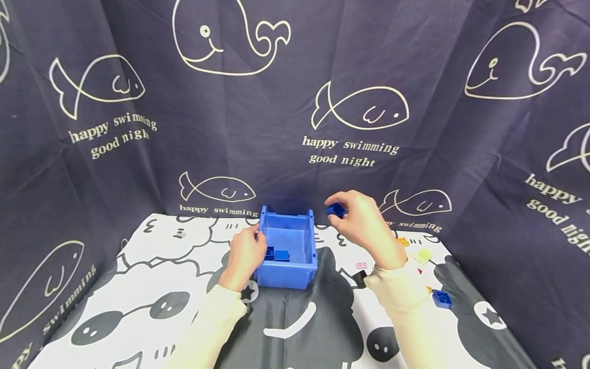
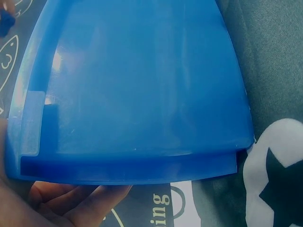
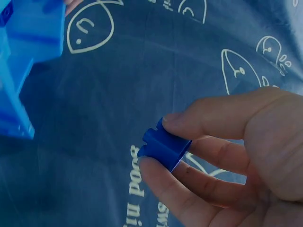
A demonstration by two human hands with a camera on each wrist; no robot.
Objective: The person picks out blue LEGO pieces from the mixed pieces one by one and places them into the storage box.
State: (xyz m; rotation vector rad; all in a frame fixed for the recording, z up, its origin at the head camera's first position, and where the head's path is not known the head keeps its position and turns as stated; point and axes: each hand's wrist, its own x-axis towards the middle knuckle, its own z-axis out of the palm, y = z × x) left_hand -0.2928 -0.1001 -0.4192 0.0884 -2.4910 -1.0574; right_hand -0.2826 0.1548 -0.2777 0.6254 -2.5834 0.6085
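Note:
A blue plastic bin (image 1: 287, 275) stands on the cloth, its open top facing up. My left hand (image 1: 244, 254) grips the bin's left wall; in the left wrist view, fingers (image 2: 94, 201) curl at its edge. Two blue bricks, one dark (image 1: 269, 253) and one lighter (image 1: 281, 255), lie inside near the front. To the right of the bin and above the cloth, my right hand (image 1: 361, 223) pinches a blue toy brick (image 3: 165, 144) between thumb and fingertips. Its studs show in the right wrist view.
Right of the bin lie a pink brick (image 1: 361, 265), a black piece (image 1: 359, 279), an orange brick (image 1: 403, 242), a pale green brick (image 1: 424, 255) and another blue brick (image 1: 442, 299). A dark printed curtain (image 1: 286, 128) hangs behind the cloth.

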